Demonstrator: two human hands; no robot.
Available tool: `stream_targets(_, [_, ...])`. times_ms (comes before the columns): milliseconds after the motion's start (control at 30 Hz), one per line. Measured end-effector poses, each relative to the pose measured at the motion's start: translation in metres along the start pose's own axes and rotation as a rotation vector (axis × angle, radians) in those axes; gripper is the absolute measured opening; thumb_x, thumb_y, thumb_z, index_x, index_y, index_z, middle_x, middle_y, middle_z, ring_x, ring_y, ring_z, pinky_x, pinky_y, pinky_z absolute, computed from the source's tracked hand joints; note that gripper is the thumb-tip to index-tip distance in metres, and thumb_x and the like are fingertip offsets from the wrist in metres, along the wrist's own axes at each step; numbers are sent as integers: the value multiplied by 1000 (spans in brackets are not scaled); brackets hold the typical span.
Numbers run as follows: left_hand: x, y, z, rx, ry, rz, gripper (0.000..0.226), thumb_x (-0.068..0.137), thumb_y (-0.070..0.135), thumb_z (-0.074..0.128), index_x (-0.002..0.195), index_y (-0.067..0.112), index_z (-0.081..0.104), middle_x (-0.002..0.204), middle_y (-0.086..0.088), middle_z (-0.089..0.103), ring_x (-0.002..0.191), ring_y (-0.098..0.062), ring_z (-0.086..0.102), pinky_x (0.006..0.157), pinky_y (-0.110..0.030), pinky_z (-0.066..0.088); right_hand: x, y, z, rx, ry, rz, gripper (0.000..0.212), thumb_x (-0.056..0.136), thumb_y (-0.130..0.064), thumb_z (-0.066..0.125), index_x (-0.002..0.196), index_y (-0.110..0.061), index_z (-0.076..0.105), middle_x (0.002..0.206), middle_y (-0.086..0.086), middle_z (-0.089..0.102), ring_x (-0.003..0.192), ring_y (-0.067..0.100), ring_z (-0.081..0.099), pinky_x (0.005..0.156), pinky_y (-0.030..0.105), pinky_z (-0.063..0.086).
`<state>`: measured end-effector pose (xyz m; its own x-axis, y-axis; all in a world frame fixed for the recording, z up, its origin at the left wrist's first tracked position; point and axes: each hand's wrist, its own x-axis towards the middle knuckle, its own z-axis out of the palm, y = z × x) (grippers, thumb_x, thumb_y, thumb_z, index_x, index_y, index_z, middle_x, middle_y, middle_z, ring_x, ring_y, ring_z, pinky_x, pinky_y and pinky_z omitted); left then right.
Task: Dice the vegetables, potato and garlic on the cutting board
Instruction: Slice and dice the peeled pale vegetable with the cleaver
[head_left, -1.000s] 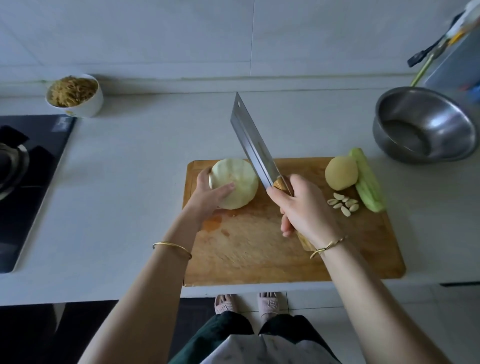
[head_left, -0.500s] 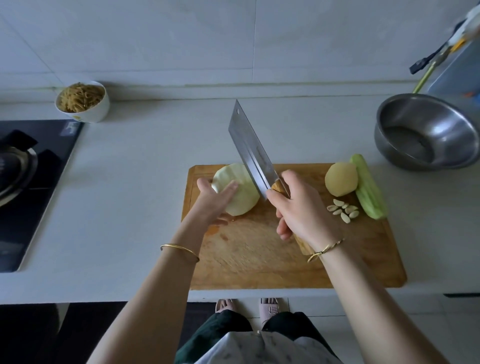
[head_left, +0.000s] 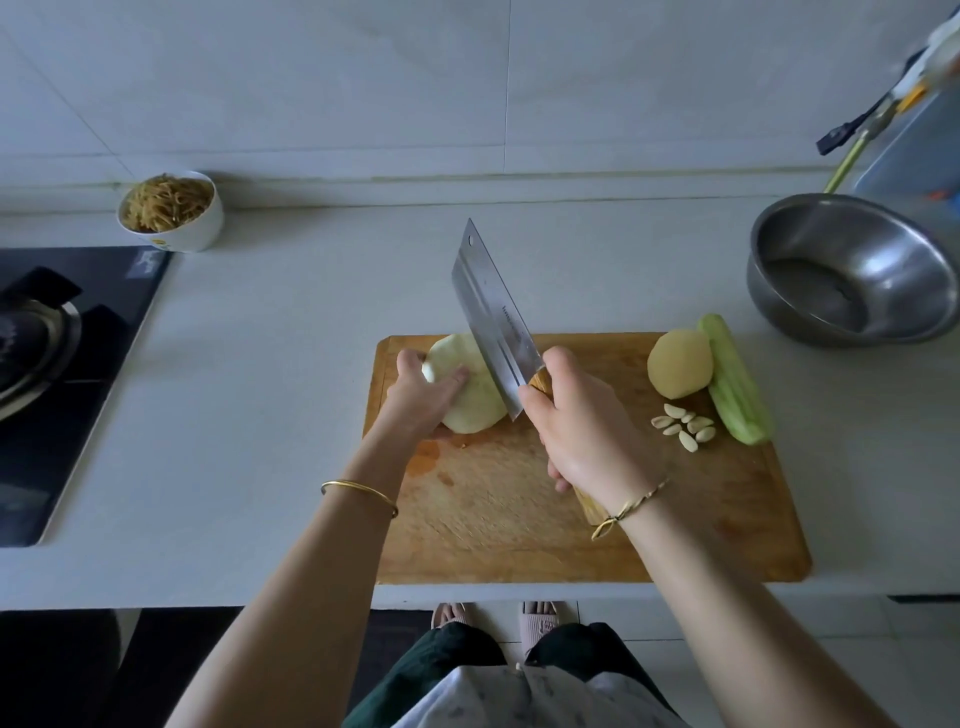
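Two hands are at work. Fingers of the left hand (head_left: 426, 395) curl over the far-left side of the pale round vegetable (head_left: 480, 410), thumb pressed on top, holding it at the far-left corner of the cutting board (head_left: 519, 525). Fingers of the right hand (head_left: 584, 431) are wrapped tight round the wooden handle of the cleaver (head_left: 493, 317); its blade slants up and away, heel at the vegetable's right edge (contact unconfirmed). Further right on the board lies a potato (head_left: 679, 364) touching a green vegetable (head_left: 735, 395), with garlic cloves (head_left: 683, 427) just nearer. On the counter (head_left: 260, 374): steel bowl (head_left: 852, 270) right, white bowl (head_left: 176, 218) far left.
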<state>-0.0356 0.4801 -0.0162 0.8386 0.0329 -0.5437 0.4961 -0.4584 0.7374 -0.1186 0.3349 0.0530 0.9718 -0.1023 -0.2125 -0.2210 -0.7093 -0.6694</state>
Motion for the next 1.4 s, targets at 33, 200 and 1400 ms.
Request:
stream_targets(33, [0, -1, 0, 7, 2, -2, 50, 90, 43, 60, 125, 22, 32, 118, -13, 50, 89, -34, 65, 52, -42, 59, -1, -1, 2, -19, 2, -8, 15, 99, -29, 41, 97, -14, 37, 77, 5, 54, 63, 35, 60, 55, 47, 54])
stream_targets(200, [2, -3, -1, 117, 1, 6, 51, 91, 48, 54, 128, 22, 30, 110, -12, 58, 69, -28, 69, 56, -38, 59, -3, -5, 8, -75, -21, -18, 14, 101, -26, 39, 94, -15, 33, 76, 0, 50, 58, 26, 55, 52, 39, 53])
stream_targets(1400, [16, -1, 6, 112, -11, 1, 44, 95, 38, 50, 127, 20, 26, 122, -18, 47, 91, -38, 63, 39, -25, 47, -2, -7, 18, -59, -215, 110, 11, 103, -23, 36, 99, -12, 36, 73, 9, 54, 25, 8, 44, 29, 19, 35])
